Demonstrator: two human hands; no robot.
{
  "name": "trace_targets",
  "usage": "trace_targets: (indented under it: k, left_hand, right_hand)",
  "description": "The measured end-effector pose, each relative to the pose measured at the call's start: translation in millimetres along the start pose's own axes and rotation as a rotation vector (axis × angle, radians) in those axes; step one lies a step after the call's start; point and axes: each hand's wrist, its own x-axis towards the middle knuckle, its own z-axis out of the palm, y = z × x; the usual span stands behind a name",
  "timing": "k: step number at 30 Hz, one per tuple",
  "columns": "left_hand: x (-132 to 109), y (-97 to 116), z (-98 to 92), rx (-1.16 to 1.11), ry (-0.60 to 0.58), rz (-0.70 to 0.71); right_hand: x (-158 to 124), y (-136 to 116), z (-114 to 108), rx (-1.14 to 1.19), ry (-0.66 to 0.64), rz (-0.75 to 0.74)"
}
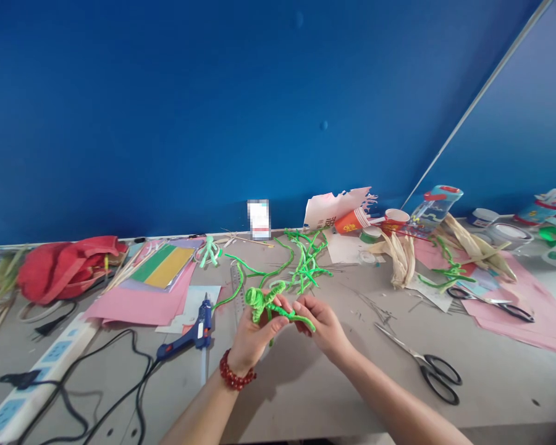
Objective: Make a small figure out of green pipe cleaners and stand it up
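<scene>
You hold a bright green, fuzzy pipe-cleaner figure (pixel 264 301) in both hands, raised just above the grey table top (pixel 306 395) near its front edge. Your left hand (pixel 252 337) is closed around the thick, coiled part of the figure, with the fingers curled up from below and the thumb pressing on it. Your right hand (pixel 322 324) pinches the thinner green stem that runs out to the right, thumb and forefinger clamped on it. A bracelet of round red beads (pixel 234 376) sits on your left wrist.

Just to the left of your left hand lies a blue hot-glue gun (pixel 192 337), its black cord trailing toward a long white power strip (pixel 37 383) at the left front corner. Behind the gun are flat sheets of pink paper (pixel 139 303), and beyond them, far left, a crumpled red cloth (pixel 65 266). A clear plastic ruler (pixel 237 284) lies just behind your left hand.

Further back, a loose tangle of green pipe cleaners (pixel 306 259) spreads over the middle of the table, well apart from your hands. To your right lies a pair of steel scissors with black handles (pixel 426 364), near your right forearm but not touching it. Pale dried corn husks (pixel 398 259) lie farther back on the right, with an orange paper cup (pixel 352 220) tipped on its side near the blue wall.
</scene>
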Motion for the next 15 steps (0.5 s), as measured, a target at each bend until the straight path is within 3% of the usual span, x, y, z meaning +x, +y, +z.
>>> trace_targets:
  k: [3, 7, 15]
  left_hand:
    - [0, 0, 0.8, 0.011, 0.029, 0.01]
    - [3, 2, 1.6, 0.11, 0.164, 0.074]
    - [1, 5, 1.0, 0.487, 0.311, 0.248]
  right_hand:
    - [-1, 2, 0, -0.07, 0.008, -0.035]
    - [-6, 2, 1, -0.263, 0.03, -0.141]
    - [-15, -10, 9, -0.609, -0.045, -0.309]
